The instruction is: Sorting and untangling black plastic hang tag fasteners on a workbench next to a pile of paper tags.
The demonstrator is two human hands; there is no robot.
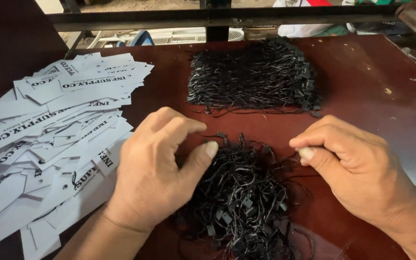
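black strings point(239, 192), white tags point(58, 130), reddish-brown table point(362, 82)

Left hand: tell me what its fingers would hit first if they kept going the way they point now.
The left hand points rightward across the table. Its fingertips would likely first meet the loose pile of black string loops, then the right hand beyond it; how high they sit above the pile is unclear.

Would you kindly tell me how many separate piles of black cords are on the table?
2. A tidy bundle lies at the far middle of the table; a loose heap lies near, between the left hand and right hand. None seem hidden.
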